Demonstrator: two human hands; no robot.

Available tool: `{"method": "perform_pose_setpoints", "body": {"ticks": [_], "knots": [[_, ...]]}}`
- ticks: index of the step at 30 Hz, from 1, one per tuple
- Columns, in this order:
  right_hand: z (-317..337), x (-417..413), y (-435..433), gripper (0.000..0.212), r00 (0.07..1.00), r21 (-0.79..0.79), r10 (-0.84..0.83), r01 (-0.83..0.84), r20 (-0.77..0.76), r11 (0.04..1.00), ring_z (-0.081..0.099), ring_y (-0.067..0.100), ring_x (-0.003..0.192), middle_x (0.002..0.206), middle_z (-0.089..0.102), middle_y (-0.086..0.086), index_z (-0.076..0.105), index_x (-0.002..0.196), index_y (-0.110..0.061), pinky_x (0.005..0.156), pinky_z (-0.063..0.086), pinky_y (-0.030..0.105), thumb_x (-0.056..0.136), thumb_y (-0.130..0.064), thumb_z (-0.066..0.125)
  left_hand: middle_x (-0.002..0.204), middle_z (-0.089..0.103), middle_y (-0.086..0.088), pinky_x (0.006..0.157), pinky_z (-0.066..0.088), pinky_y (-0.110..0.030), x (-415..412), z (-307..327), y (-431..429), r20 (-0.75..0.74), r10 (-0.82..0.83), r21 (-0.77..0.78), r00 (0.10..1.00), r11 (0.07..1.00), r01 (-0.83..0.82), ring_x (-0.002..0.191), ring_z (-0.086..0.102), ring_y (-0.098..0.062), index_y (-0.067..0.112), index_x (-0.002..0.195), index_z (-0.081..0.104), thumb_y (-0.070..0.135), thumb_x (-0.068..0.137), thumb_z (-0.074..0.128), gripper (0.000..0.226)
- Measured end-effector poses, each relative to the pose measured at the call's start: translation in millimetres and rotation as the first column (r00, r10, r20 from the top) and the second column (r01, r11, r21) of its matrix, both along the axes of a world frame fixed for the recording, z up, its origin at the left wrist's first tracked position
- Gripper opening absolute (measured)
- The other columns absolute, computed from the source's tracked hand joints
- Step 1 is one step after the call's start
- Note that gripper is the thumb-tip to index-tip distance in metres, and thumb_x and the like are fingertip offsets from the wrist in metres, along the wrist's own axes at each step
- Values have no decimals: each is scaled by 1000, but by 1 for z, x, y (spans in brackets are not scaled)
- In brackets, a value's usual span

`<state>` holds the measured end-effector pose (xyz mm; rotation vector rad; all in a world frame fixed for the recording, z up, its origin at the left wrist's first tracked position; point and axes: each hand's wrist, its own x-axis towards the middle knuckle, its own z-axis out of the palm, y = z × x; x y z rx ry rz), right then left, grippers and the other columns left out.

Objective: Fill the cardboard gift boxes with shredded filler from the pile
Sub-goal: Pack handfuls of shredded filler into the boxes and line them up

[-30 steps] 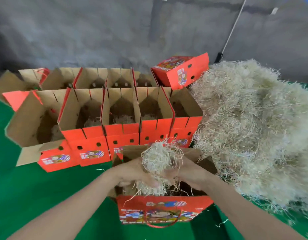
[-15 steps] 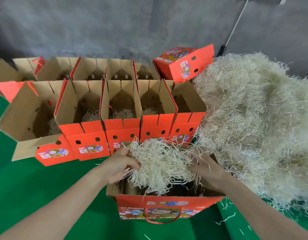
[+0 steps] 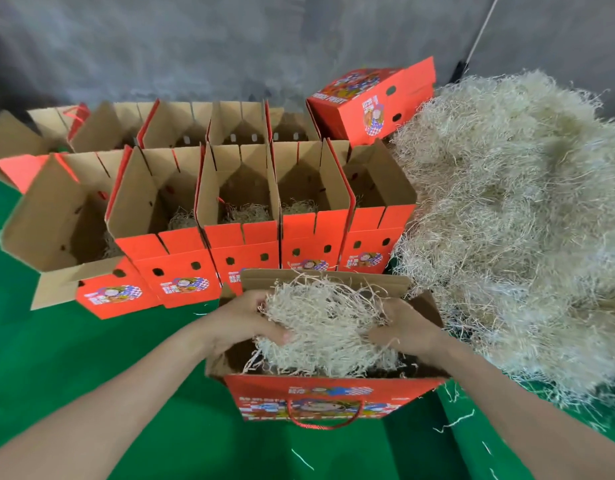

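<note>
1. A green cloth (image 3: 91, 358) covers the surface, with a grey wall (image 3: 195, 46) behind it. Loose strands (image 3: 455, 422) lie on the cloth at the right.
2. The front row (image 3: 243, 244) is five open red boxes side by side. The left four have a little filler at the bottom; the fifth's bottom cannot be made out.
3. The back row (image 3: 237, 123) is more open boxes, their contents hidden.
4. A closed box (image 3: 372, 98) sits tilted at the back row's right end.
5. The near box (image 3: 333, 393) stands open at front centre. The left hand (image 3: 243, 320) and right hand (image 3: 406, 327), fingers curled, grip a clump (image 3: 327, 323) of filler from either side at its mouth.
6. The pile (image 3: 524, 220) lies right of the boxes, against the front row.
</note>
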<state>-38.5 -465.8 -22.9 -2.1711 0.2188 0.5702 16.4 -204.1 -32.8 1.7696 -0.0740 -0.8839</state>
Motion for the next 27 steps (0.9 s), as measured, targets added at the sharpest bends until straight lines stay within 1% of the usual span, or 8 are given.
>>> {"method": "perform_pose_setpoints", "body": {"ticks": [4, 8, 10, 13, 18, 21, 24, 27], "knots": [[-3, -3, -17, 53, 998, 40, -62, 63, -2, 997, 58, 7, 93, 121, 53, -1, 40, 133, -4, 71, 51, 15, 84, 0, 60, 150, 22, -2, 98, 22, -25, 6, 1, 5, -30, 48, 23, 998, 999, -47, 116, 26, -7, 13, 146, 19, 15, 67, 80, 99], [-4, -2, -19, 54, 989, 72, -149, 148, 16, 986, 56, 24, 103, 130, 49, 15, 39, 133, 1, 93, 48, 43, 84, -1, 60, 152, 25, -6, 110, 22, -44, 3, 8, 10, -176, 84, -29, 981, 996, -90, 139, 22, -25, 17, 146, 22, 26, 47, 90, 120], [-5, 0, -17, 63, 981, 157, -193, 193, -12, 968, 48, 19, 114, 143, 37, 10, 28, 142, -3, 87, 48, 33, 87, -5, 58, 132, 52, 4, 97, 40, -48, 1, 12, 7, -261, -3, -165, 965, 985, -41, 130, 38, -21, 16, 126, 51, 40, 40, 92, 99], [-3, 1, -12, 65, 968, 308, -199, 238, -153, 921, 51, 10, 98, 126, 47, -5, 30, 141, -10, 72, 50, 32, 84, -6, 60, 126, 49, 7, 101, 32, -57, -2, 9, -8, -288, 26, -236, 957, 967, -97, 127, 41, -16, 14, 131, 47, 36, 62, 79, 79], [-1, 1, 13, 94, 968, 405, -41, 142, -248, 903, 38, 6, 125, 137, 42, -9, 30, 140, -18, 105, 33, 37, 64, -44, 79, 135, 42, 1, 95, 29, -26, -8, -5, -44, -66, 165, -66, 984, 983, -169, 110, 46, -10, 13, 145, 24, 4, 73, 74, 89], [-10, 4, 24, 39, 976, 357, -23, 101, -216, 928, 55, -13, 93, 116, 57, -10, 48, 109, -24, 78, 42, 7, 78, -21, 72, 127, 45, 3, 91, 41, -26, -8, -7, -52, 16, 130, -25, 991, 991, -130, 108, 48, -12, 20, 136, 40, 1, 71, 75, 76], [-9, 6, 6, 83, 988, 299, -80, 117, -134, 947, 44, 15, 112, 146, 32, 9, 30, 140, -7, 89, 38, 22, 73, -25, 76, 112, 52, 5, 65, 36, -18, 2, 6, -38, 27, 146, -37, 989, 989, -145, 90, 52, -6, 22, 118, 52, 1, 73, 74, 54], [0, 4, -15, 95, 983, 289, -131, 165, -133, 943, 43, 16, 106, 143, 36, 12, 28, 142, -5, 92, 37, 31, 66, -34, 78, 95, 52, 14, 69, 34, -13, 12, 12, -17, 0, 260, -114, 966, 959, -259, 81, 47, 3, 23, 110, 53, 2, 73, 73, 47]]}}
